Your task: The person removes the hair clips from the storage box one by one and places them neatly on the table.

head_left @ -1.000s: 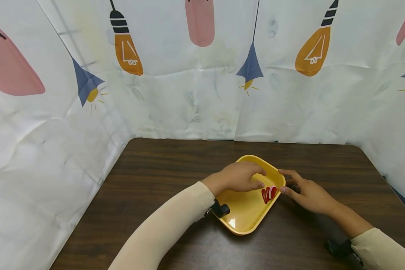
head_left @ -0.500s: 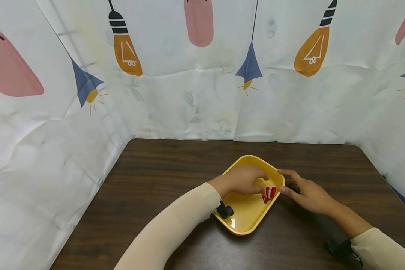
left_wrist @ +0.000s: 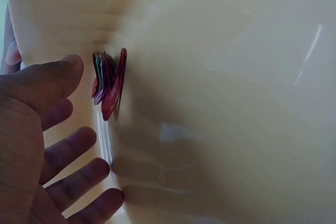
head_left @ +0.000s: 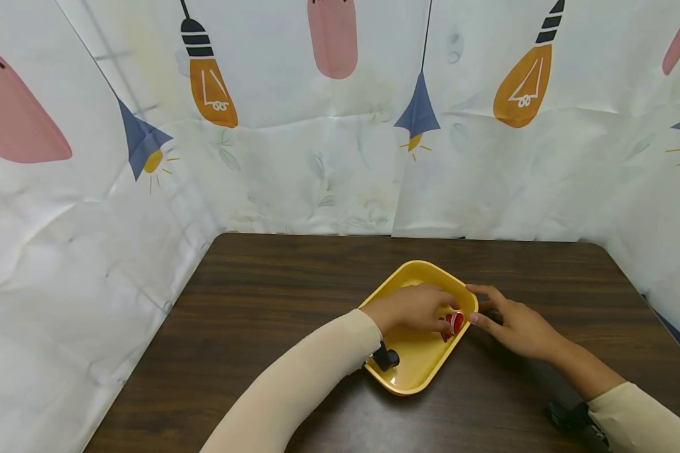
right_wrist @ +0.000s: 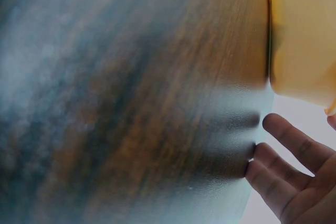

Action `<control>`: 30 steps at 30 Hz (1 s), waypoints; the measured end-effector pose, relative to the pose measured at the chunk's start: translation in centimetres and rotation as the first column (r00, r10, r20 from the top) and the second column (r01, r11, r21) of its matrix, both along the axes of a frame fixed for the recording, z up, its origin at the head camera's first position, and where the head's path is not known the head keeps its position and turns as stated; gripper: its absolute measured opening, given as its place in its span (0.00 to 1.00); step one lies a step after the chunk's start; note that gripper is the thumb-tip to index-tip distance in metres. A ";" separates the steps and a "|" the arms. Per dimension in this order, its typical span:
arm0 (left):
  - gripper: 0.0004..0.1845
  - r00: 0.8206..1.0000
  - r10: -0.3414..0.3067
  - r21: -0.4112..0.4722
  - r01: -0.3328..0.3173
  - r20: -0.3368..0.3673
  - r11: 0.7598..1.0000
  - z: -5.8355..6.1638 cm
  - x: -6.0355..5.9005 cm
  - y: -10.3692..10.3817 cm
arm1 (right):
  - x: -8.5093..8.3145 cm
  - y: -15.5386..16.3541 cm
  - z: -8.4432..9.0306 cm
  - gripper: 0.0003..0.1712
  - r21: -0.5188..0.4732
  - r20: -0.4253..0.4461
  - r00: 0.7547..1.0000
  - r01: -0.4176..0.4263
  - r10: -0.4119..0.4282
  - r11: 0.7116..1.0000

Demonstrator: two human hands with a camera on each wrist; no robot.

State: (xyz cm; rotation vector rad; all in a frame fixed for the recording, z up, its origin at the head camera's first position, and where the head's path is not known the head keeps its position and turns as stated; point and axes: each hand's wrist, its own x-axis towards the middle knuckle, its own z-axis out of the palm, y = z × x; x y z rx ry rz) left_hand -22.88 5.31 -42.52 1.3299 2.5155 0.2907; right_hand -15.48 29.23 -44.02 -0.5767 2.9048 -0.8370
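A yellow tray [head_left: 419,368] sits on the table with its corners turned toward the front and back. Against its right wall stands a small bunch of flat, glossy hair clips [head_left: 457,323], mostly red; the left wrist view adds green and purple edges among the clips [left_wrist: 107,85]. My left hand [head_left: 416,307] reaches into the tray, thumb and fingers apart around the bunch, partly hiding it in the head view. Its thumb [left_wrist: 68,74] is just beside the clips. My right hand [head_left: 515,324] has its fingertips at the tray's right corner, outside the wall, fingers spread.
The dark wood-grain table [head_left: 283,283] extends around the tray. A white patterned curtain [head_left: 317,176] encloses its back and sides. A black wrist camera [head_left: 386,357] on the left wrist overhangs the tray.
My left hand has moved right and slightly down, closer to the hair clips, and now covers part of them. The right hand and the tray have stayed in place.
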 end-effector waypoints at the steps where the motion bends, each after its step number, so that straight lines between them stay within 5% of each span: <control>1: 0.22 1.000 -0.003 0.000 0.003 -0.001 1.000 0.0 0.0 0.1 | 0.0 0.0 0.0 0.35 0.001 0.000 1.000 0.001 -0.001 1.000; 17: 0.26 0.998 0.056 -0.036 -0.058 -0.032 0.998 -0.3 0.5 1.0 | 0.0 0.1 -0.2 0.35 0.003 -0.010 1.000 0.001 -0.001 1.000; 30: 0.25 0.998 0.045 -0.056 -0.047 -0.045 0.997 -0.8 0.3 1.2 | 0.0 0.1 -0.1 0.35 0.003 -0.014 1.000 0.001 -0.001 1.000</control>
